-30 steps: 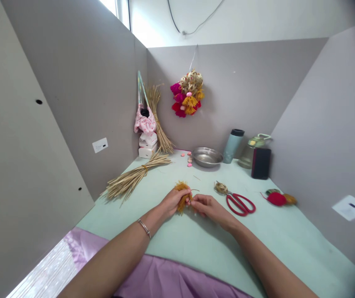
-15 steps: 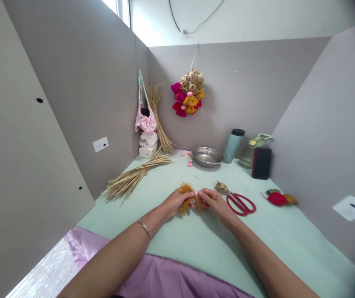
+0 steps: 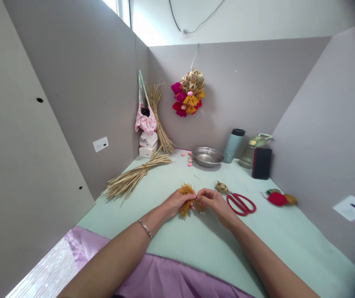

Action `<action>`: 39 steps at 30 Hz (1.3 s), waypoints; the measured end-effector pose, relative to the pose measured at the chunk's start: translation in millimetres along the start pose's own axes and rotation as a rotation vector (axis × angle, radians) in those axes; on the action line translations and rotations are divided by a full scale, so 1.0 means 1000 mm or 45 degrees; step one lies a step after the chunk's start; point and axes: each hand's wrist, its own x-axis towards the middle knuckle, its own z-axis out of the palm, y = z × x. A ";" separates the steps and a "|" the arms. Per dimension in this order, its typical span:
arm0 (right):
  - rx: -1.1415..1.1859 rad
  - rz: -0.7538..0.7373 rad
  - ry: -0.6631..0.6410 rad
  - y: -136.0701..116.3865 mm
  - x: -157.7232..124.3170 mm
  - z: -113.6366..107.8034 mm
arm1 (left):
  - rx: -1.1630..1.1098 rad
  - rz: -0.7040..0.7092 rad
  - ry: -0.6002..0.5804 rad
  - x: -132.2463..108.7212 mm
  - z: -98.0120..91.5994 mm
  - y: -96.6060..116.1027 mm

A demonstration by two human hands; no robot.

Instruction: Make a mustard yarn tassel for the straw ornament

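A mustard-yellow yarn tassel (image 3: 187, 189) is pinched in my left hand (image 3: 177, 201), its loose strands fanning out above and below the fingers. Close against it, my right hand (image 3: 212, 199) has thumb and forefinger pressed together at the tassel's right side, where more yellow strands hang down. What lies between those right fingertips is too small to make out. Both hands are just over the pale green tabletop (image 3: 177, 240). Red-handled scissors (image 3: 241, 204) lie right of my right hand, with a small woven straw ball (image 3: 221, 187) by their blades.
Straw bundles lie (image 3: 134, 178) and stand (image 3: 160, 124) at the left. A metal bowl (image 3: 207, 157), pink beads (image 3: 190, 164), a tumbler (image 3: 234, 145), a green bottle (image 3: 248, 157) and a dark phone (image 3: 261, 164) are at the back. Red yarn (image 3: 277, 199) sits right. Tasselled balls (image 3: 190, 93) hang behind.
My right fingertips have shifted slightly left, closer to my left hand. The yellow strands beneath them now hang more spread out. Everything else stays put.
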 end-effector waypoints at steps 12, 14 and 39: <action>0.030 0.014 -0.024 -0.004 -0.002 0.003 | 0.041 -0.037 0.002 0.003 -0.005 -0.003; 0.029 0.013 -0.021 -0.004 -0.002 0.003 | 0.037 -0.036 -0.021 0.003 -0.005 -0.003; 0.177 0.006 -0.015 0.000 -0.002 0.000 | -0.167 0.160 -0.047 0.003 -0.005 0.002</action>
